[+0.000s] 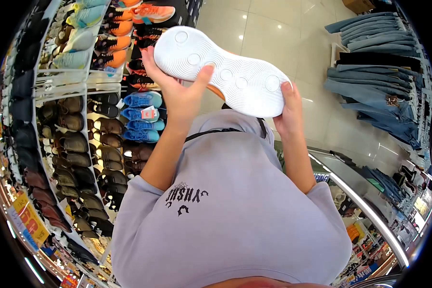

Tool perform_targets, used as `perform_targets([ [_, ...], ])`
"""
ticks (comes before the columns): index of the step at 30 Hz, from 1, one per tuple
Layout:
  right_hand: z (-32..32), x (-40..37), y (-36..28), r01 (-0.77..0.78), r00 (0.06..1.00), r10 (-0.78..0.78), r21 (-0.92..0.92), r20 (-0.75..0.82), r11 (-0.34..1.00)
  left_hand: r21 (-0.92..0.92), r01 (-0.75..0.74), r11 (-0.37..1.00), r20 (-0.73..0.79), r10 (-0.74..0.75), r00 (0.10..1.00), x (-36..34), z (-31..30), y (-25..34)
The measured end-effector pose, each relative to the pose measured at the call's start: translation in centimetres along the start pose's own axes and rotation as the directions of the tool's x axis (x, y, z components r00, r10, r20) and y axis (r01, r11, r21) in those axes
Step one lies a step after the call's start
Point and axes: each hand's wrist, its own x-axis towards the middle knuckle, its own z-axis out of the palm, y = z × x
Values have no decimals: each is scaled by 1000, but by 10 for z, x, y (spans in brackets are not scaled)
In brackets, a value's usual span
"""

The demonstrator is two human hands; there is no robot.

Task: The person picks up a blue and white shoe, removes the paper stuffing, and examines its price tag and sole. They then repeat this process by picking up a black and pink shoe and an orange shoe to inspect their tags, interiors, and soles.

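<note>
Both my hands hold one shoe (240, 79) in front of my chest, with its white, grooved sole turned up toward me. Circles mark the sole, and a strip of orange upper shows along its lower edge. My left hand (176, 93) grips the left end, thumb pressed on the middle of the sole and the other fingers mostly behind the shoe. At the right end, my right hand (290, 108) is closed on the edge with its thumb on the sole; its other fingers are largely hidden.
On the left, shelves carry orange shoes (114, 43), blue shoes (141, 115) and dark shoes (74, 141). Folded or hung jeans (374, 81) line the right side. A glossy tiled floor (269, 29) lies beyond the shoe. A bright metal rail (365, 206) runs at lower right.
</note>
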Motion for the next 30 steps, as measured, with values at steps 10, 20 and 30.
perform_targets([
  [10, -5, 65, -44, 85, 996, -85, 14, 18, 996, -501, 425, 754, 207, -372, 905, 42, 91, -8],
  [20, 27, 129, -49, -20, 999, 23, -84, 45, 996, -510, 344, 789, 137, -320, 937, 99, 96, -50],
  [30, 108, 215, -44, -153, 965, 179, -140, 190, 978, -467, 269, 842, 80, -262, 962, 197, 56, -78],
])
